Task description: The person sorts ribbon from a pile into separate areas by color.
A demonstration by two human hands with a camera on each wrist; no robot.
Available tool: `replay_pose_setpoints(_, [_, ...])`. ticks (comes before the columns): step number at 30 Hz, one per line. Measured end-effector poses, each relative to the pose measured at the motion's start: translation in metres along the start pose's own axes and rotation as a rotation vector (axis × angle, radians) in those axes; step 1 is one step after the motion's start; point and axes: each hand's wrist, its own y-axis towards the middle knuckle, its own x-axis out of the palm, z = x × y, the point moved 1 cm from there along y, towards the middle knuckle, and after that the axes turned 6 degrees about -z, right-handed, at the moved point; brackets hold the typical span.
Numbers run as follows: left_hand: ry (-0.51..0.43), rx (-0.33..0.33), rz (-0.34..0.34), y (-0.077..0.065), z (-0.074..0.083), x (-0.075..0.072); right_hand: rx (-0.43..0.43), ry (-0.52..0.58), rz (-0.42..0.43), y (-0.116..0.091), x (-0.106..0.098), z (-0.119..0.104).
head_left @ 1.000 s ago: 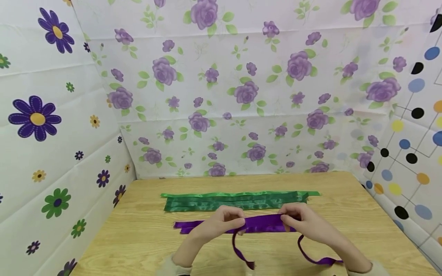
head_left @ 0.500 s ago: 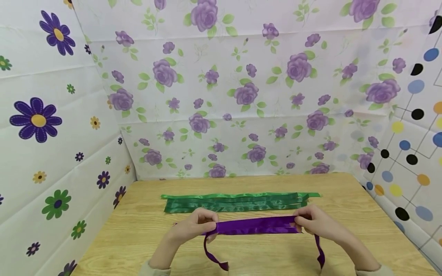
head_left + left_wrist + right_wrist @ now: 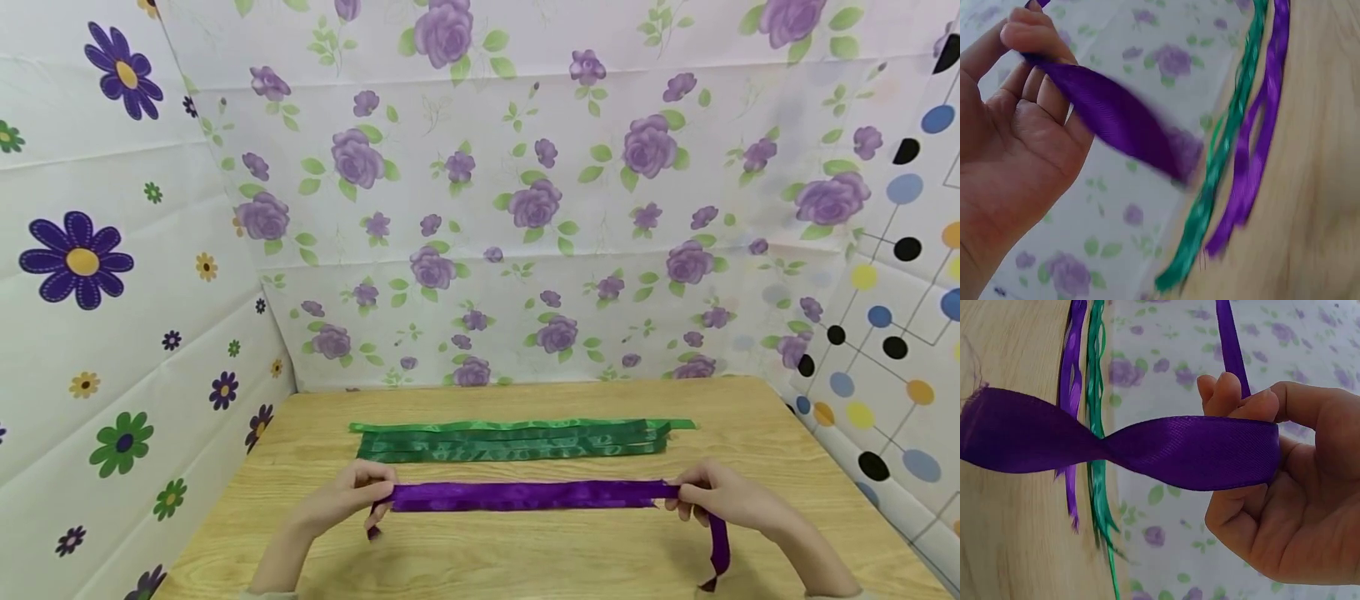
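A purple satin ribbon (image 3: 1197, 453) stretches between both hands, low over the front of the table. My left hand (image 3: 341, 500) pinches it between thumb and fingers near one end, and a short tail (image 3: 1116, 119) hangs from the grip. Near the other end my right hand (image 3: 723, 500) pinches it, with a longer tail (image 3: 720, 542) dangling below, twisted and frayed at its tip in the right wrist view. More purple ribbons (image 3: 1266, 125) lie on the wood, mostly overlapped by the held one in the head view.
Behind the purple ribbons lies a row of dark green ribbons (image 3: 510, 446), with a bright green ribbon (image 3: 465, 427) along its far edge. The wooden table (image 3: 510, 554) meets a flower-printed cloth (image 3: 525, 275) at the back. Patterned sheets hang at both sides.
My left hand has slid left and my right hand right, drawing the purple ribbon out longer between them. The left tail has become shorter. The green ribbons stay put.
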Motion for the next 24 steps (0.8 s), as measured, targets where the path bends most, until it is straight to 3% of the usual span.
replay_pose_setpoints(5, [0.050,-0.154,0.030,-0.027,-0.012,-0.015,0.018,-0.002,0.013,-0.006,-0.012,0.019])
replay_pose_setpoints(11, [0.072,-0.295,0.045,-0.045,-0.020,-0.024,0.038,0.068,0.011,-0.011,-0.024,0.041])
replay_pose_setpoints(24, [0.198,-0.422,0.120,-0.075,-0.039,-0.037,0.094,0.165,-0.014,-0.019,-0.043,0.080])
